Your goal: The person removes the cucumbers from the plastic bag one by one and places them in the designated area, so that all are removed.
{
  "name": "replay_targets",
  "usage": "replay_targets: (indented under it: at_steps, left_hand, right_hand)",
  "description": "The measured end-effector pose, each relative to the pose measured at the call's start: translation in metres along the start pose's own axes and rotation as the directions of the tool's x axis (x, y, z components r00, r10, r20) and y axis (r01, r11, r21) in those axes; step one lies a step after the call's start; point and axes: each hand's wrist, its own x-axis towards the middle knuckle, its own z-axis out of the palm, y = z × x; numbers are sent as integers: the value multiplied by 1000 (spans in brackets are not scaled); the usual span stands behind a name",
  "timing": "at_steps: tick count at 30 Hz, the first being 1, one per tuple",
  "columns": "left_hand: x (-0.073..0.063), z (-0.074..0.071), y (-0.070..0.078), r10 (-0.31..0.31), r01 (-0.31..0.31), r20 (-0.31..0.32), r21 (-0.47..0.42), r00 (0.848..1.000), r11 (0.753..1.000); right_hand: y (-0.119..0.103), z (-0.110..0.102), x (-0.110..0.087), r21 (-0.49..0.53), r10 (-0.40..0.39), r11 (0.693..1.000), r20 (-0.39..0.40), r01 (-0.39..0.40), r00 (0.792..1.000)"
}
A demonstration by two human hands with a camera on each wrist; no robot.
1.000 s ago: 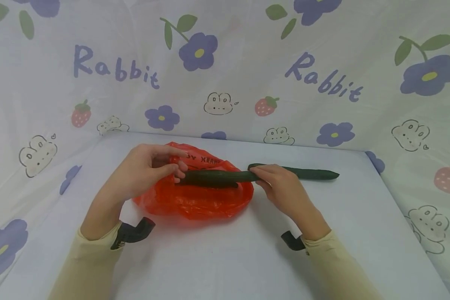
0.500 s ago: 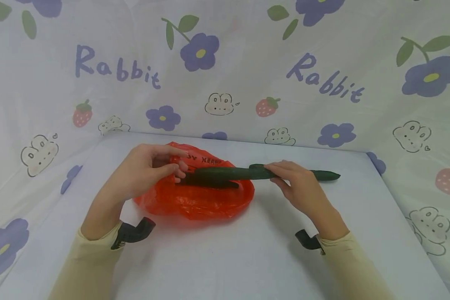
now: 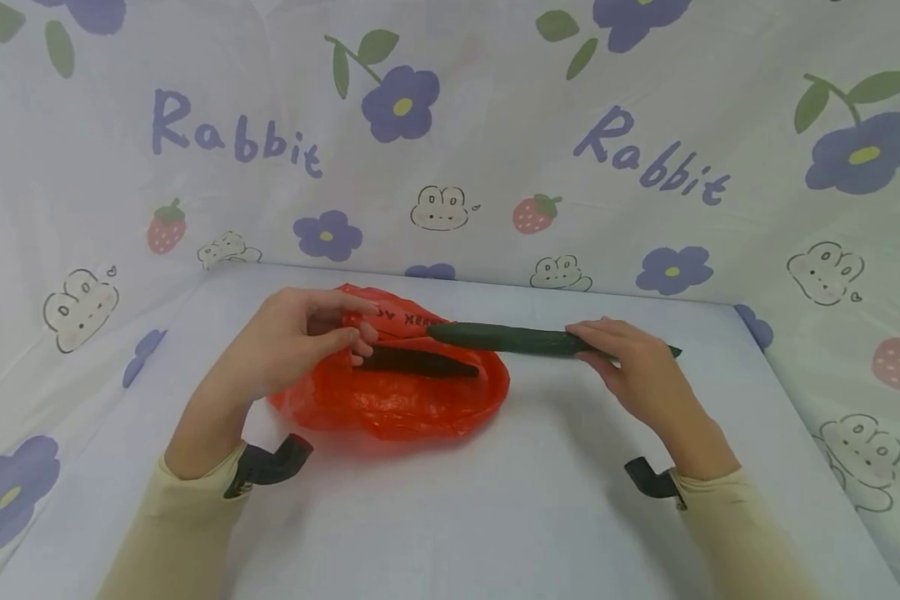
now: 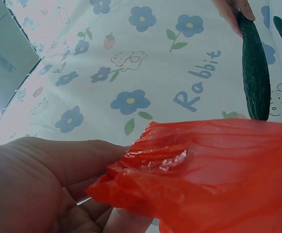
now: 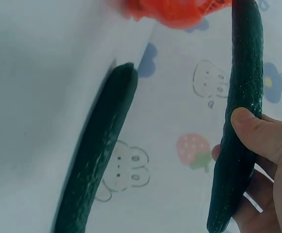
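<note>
My left hand (image 3: 288,346) pinches the rim of a red plastic bag (image 3: 405,408) and holds its mouth open. Inside the bag lies a dark green cucumber (image 3: 416,362), its left end hidden. With thumb and fingers my right hand (image 3: 637,362) grips a second cucumber (image 3: 502,337) near one end. That cucumber is roughly level, and its free end is over the bag's right back edge. A third cucumber (image 5: 97,150) lies on the table, as the right wrist view shows; in the head view my right hand and the held cucumber mostly hide it.
The white table (image 3: 420,517) is backed by a hanging cloth (image 3: 487,142) printed with flowers, rabbits and strawberries. A dark curved piece sits at each sleeve cuff.
My right hand has drawn the held cucumber to the right, out of the bag's mouth, uncovering the one inside. The left hand keeps its place on the bag.
</note>
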Motion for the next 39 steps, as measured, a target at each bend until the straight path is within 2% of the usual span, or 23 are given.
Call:
replay_targets:
  at_steps: [9, 21, 33, 39]
  left_hand:
    - [1, 1, 2, -1, 1, -7, 13, 1000, 1000]
    - [2, 1, 2, -6, 6, -7, 9, 1000, 1000]
    - [-1, 0, 2, -15, 15, -12, -1, 1000, 1000]
    - [-1, 0, 1, -16, 16, -14, 8, 1000, 1000]
  right_hand:
    - [21, -13, -13, -52, -38, 998, -53, 36, 998]
    - [42, -32, -29, -118, -23, 993, -78, 13, 997]
    - [56, -32, -39, -131, -9, 991, -64, 1, 998]
    - [65, -28, -45, -135, 7, 991, -26, -11, 1000]
